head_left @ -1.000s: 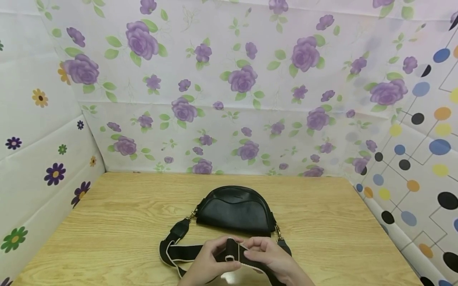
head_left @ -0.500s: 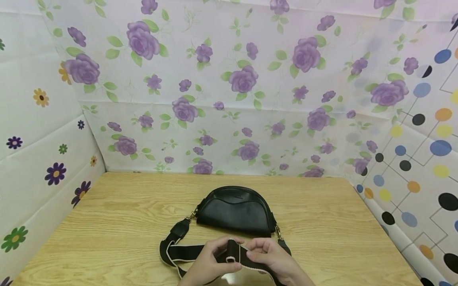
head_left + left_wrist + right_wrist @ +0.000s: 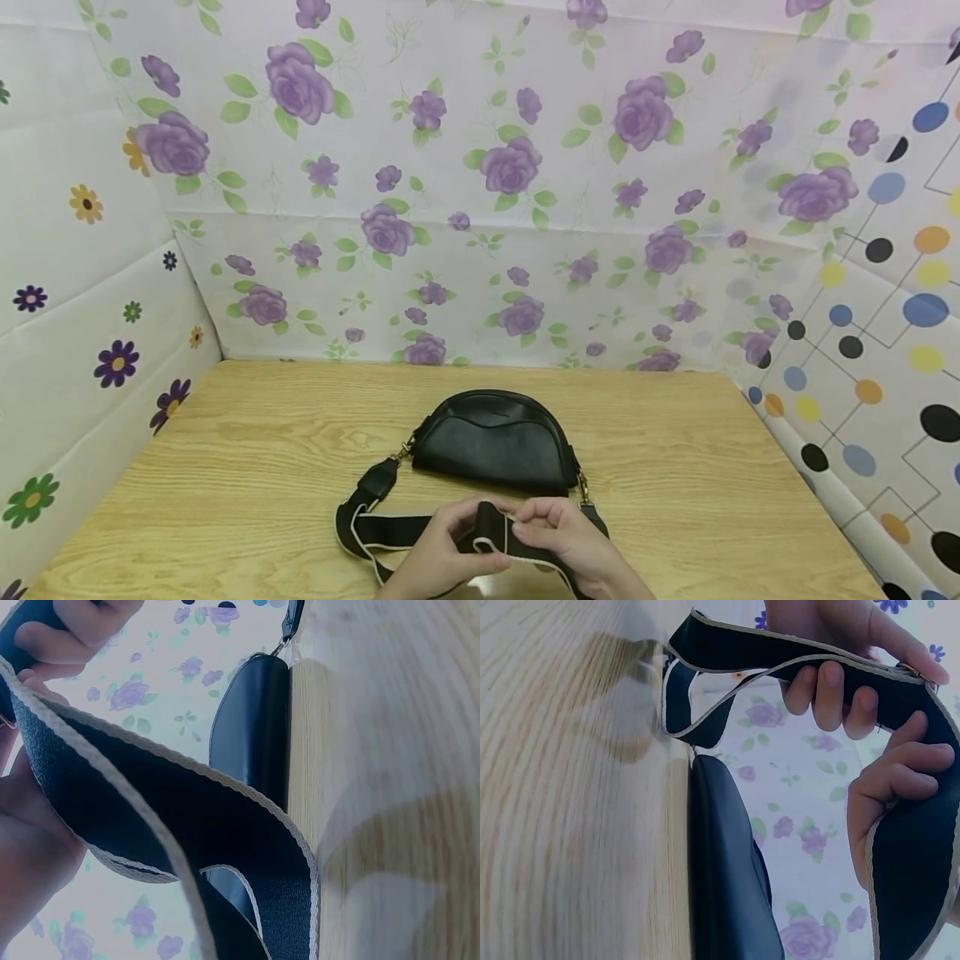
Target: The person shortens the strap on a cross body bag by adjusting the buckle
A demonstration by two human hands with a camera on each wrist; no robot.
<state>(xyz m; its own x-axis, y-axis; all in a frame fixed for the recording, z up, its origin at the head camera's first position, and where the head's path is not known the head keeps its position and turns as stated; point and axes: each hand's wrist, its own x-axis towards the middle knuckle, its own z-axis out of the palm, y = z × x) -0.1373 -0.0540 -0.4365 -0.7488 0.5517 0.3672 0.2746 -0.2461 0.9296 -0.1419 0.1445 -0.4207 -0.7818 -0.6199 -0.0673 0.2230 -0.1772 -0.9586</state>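
A black shoulder strap [image 3: 390,528] with cream edging runs from a black half-moon handbag [image 3: 491,446]. My left hand [image 3: 448,554] holds the strap in the head view, beside a short raised fold [image 3: 491,527] of webbing. Close by on the right, my right hand [image 3: 566,546] pinches the strap between thumb and fingers. A thin metal slider [image 3: 913,671] shows on the strap by the left hand's thumb in the right wrist view. The left wrist view has the webbing [image 3: 225,817] hanging in a twisted loop, with the left hand [image 3: 34,840] partly behind it.
The bag lies on a wood-grain table [image 3: 247,467], just beyond the hands. Brass-coloured clasps [image 3: 584,490] join strap and bag. Behind the table hangs a purple-flowered cloth [image 3: 450,192]; patterned cloths [image 3: 862,400] stand along both sides.
The raised fold between my hands has widened slightly, and the slider line beside it has shifted a little to the right. Both hands stay nearly in place; the bag has not moved.
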